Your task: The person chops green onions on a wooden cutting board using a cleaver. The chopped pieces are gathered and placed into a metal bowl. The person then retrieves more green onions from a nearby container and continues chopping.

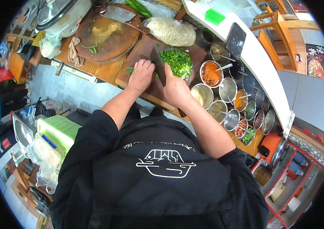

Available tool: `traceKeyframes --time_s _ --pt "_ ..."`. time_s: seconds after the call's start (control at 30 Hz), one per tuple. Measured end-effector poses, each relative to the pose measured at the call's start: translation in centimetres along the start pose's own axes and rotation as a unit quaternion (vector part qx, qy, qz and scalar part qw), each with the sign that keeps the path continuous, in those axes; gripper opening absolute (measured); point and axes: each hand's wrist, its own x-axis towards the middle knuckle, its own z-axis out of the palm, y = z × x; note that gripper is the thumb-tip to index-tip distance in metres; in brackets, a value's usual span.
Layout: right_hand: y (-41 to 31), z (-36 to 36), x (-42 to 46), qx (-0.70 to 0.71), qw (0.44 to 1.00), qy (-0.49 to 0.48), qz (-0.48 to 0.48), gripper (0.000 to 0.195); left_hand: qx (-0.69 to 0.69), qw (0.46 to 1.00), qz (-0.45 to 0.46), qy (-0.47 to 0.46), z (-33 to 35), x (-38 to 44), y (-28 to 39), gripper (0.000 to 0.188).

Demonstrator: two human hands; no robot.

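Note:
My right hand [177, 89] grips a cleaver [158, 64], its broad blade upright over a dark cutting board [139, 51]. Against the blade's left side rest the curled fingers of my left hand [142, 73]. A few green onion stalks [128, 70] stick out to the left of that hand and seem to run beneath it; the fingers hide the rest. To the right of the blade lies a heap of chopped green onion [177, 63], dark green at the back and paler near the front.
Behind the board sits a bag of noodles [170, 31]. A round chopping block [107, 34] carries a second cleaver [119, 14]. Several metal bowls crowd the right side, one with red chili seasoning [210, 75]. A phone [236, 40] leans by the white counter ledge [261, 65].

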Motion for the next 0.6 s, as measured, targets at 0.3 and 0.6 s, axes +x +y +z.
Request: traceKeyframes --time_s 0.3,0.6 --pt "0.1 1.9 -0.1 0.025 0.998 0.0 0.05 0.087 -0.123 0.991 0.025 0.054 -1.3 -0.8 -1.0 0.028" --pt "0.4 1.9 -0.2 0.03 0.998 0.0 0.046 0.076 -0.146 0.985 0.088 0.027 -7.4 -2.1 -0.6 0.035"
